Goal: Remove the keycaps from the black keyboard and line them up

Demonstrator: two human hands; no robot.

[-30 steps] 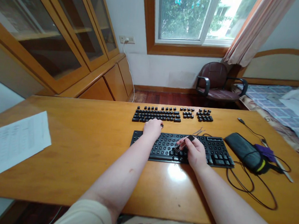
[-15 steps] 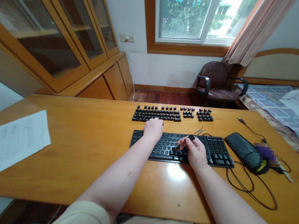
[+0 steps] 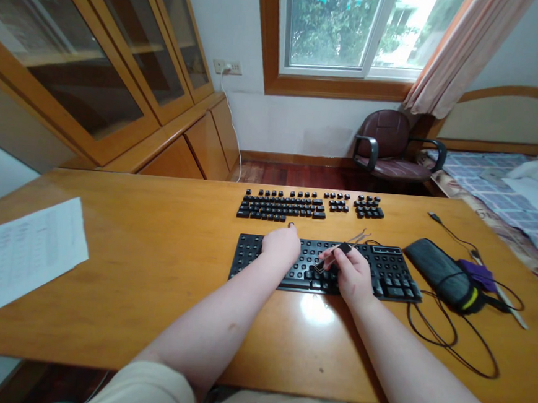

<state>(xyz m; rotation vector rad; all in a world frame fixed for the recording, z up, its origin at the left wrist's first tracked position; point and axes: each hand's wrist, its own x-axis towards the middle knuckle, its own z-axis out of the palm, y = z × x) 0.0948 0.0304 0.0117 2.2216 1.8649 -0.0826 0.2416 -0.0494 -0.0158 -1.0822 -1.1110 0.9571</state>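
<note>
A black keyboard [image 3: 300, 283] lies on the desk; bare switches show over most of it, while keycaps [image 3: 397, 288] cover its lower right part. Over its left half reaches my left hand [image 3: 282, 248], fingers closed around a small dark keycap [image 3: 291, 225] just in front of the loose keycap rows. My right hand [image 3: 354, 271] is over the keyboard's middle, pinching a wire keycap puller [image 3: 343, 248] with a black handle; one wire end points down at the keys, the other sticks out behind. Beyond the keyboard, removed keycaps [image 3: 280, 208] lie in rows.
To the right are a grey pouch [image 3: 435, 270], a purple item [image 3: 477, 272], a black cable [image 3: 480, 361] and a USB plug [image 3: 433, 216]. Printed papers [image 3: 27, 257] lie at the left. Past the desk stand an armchair [image 3: 388, 142] and a glass-door cabinet [image 3: 132, 104].
My left hand has moved slightly right and back toward me from the loose keycap rows, uncovering part of the front row. My right hand has stayed put with the puller.
</note>
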